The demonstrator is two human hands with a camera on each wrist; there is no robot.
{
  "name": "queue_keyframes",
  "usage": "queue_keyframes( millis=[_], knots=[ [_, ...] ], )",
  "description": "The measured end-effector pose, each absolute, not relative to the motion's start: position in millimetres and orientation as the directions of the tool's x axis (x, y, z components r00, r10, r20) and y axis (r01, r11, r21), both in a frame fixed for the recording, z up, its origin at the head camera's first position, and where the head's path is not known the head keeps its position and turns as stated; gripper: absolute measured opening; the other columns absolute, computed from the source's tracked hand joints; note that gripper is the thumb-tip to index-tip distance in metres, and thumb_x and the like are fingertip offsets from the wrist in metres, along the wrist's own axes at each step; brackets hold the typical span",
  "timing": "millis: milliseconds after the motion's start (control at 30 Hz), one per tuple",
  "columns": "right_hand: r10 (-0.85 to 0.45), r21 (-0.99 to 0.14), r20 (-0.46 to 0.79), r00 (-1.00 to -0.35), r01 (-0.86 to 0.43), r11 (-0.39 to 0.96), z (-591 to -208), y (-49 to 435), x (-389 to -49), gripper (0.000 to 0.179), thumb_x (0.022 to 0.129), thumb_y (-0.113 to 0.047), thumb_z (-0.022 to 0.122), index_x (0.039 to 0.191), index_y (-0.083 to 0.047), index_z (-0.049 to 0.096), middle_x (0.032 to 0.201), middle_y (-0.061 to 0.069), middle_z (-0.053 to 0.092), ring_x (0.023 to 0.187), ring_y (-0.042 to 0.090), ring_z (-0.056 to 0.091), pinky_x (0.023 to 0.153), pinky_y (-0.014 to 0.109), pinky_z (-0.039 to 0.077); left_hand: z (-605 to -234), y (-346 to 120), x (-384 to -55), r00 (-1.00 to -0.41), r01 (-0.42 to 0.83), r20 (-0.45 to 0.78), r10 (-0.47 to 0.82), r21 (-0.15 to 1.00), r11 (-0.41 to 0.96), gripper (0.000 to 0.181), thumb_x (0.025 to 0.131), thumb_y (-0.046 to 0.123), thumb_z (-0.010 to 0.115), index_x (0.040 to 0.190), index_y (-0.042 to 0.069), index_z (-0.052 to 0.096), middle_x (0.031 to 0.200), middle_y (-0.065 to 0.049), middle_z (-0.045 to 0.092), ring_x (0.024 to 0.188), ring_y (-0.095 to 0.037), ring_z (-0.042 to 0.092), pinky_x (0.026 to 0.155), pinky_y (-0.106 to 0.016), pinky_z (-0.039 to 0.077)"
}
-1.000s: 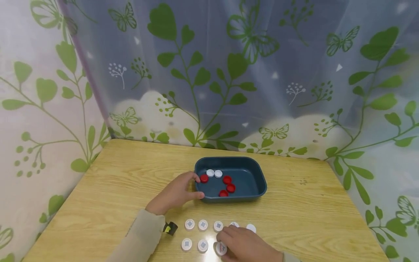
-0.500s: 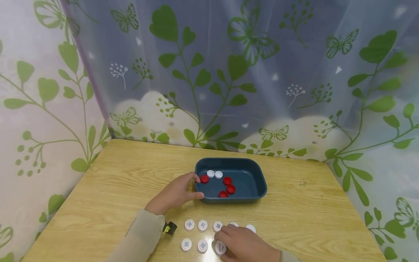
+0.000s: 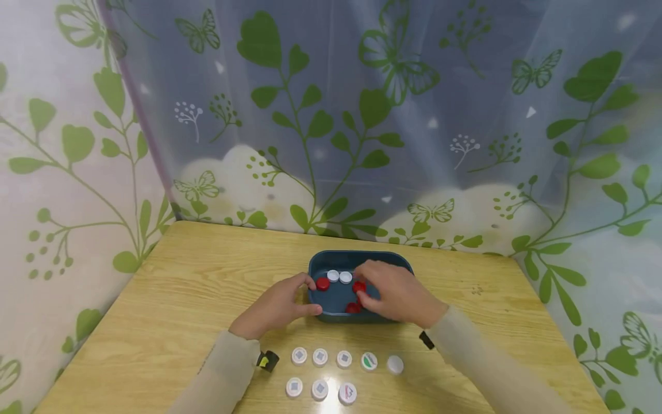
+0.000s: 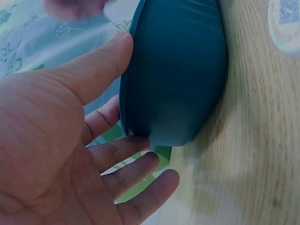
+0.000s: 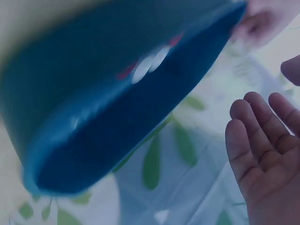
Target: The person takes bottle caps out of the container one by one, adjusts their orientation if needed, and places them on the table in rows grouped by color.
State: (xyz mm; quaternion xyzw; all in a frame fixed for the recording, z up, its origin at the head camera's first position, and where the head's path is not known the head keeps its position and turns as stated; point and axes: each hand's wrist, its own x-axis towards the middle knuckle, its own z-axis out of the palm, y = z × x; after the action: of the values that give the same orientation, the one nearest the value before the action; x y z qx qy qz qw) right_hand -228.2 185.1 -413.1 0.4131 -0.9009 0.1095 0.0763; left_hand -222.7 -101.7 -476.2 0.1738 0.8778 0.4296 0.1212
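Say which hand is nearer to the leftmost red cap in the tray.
Left. The left hand holds the tray by its left end, close beside that red cap; the right hand is farther right, over other red caps.

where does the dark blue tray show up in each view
Head: the dark blue tray is below centre, slightly right.
Left wrist: upper middle, cut off by the top edge.
Right wrist: blurred, large, slanting from lower left to upper right.
Shared landmark: the leaf-print backdrop, seen in all three.
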Motion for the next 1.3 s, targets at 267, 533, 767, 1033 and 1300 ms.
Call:
queue_keyframes(
  millis=[267,533,767,1033,1300],
  knots=[
    [-0.76,0.108,0.004,-0.649,-0.756,0.646,-409,164,-300,0.024,0.09,-0.016,0.08,0.112,-0.01,0.072,0.1,0.005,0.067,0.087,0.022,0.066,0.078,0.04,0.057,-480,-107,-225,-0.898,0.209,-0.067,0.435,0.806,0.554,0.044,0.092,0.044,0.078,0.123,0.02,0.059,0.125,-0.007,0.065,0.105,-0.023,0.057,0.093,-0.046,0.048],
    [-0.689,0.164,-0.193,-0.698,-0.715,0.679,-434,134,-295,0.033,0.088,-0.023,0.085,0.115,-0.011,0.072,0.092,0.005,0.069,0.084,0.021,0.068,0.078,0.039,0.058,-477,-104,-223,-0.89,0.212,-0.072,0.45,0.81,0.547,0.042,0.093,0.041,0.078,0.124,0.019,0.058,0.109,-0.006,0.065,0.091,-0.023,0.056,0.079,-0.041,0.045],
    [-0.702,0.189,-0.152,-0.695,-0.718,0.67,-452,131,-296,0.021,0.091,-0.017,0.08,0.111,-0.014,0.075,0.089,0.007,0.068,0.075,0.021,0.067,0.072,0.039,0.058,-477,-106,-224,-0.895,0.202,-0.081,0.438,0.803,0.561,0.044,0.092,0.045,0.078,0.123,0.019,0.059,0.127,-0.007,0.064,0.107,-0.024,0.057,0.093,-0.046,0.047],
    [-0.686,0.183,-0.145,-0.713,-0.7,0.69,-451,131,-294,0.016,0.096,-0.012,0.073,0.112,-0.013,0.076,0.089,0.007,0.067,0.075,0.021,0.066,0.071,0.038,0.058,-475,-105,-222,-0.89,0.204,-0.083,0.449,0.806,0.555,0.044,0.093,0.042,0.078,0.125,0.019,0.058,0.111,-0.005,0.064,0.092,-0.023,0.057,0.082,-0.042,0.046],
    [-0.71,0.168,-0.1,-0.697,-0.715,0.678,-456,135,-293,0.011,0.095,-0.009,0.073,0.105,-0.012,0.077,0.085,0.005,0.067,0.076,0.021,0.067,0.073,0.038,0.057,-474,-104,-221,-0.884,0.197,-0.093,0.459,0.815,0.545,0.043,0.094,0.038,0.077,0.125,0.018,0.057,0.09,-0.005,0.057,0.078,-0.02,0.053,0.073,-0.039,0.043]
  ],
)
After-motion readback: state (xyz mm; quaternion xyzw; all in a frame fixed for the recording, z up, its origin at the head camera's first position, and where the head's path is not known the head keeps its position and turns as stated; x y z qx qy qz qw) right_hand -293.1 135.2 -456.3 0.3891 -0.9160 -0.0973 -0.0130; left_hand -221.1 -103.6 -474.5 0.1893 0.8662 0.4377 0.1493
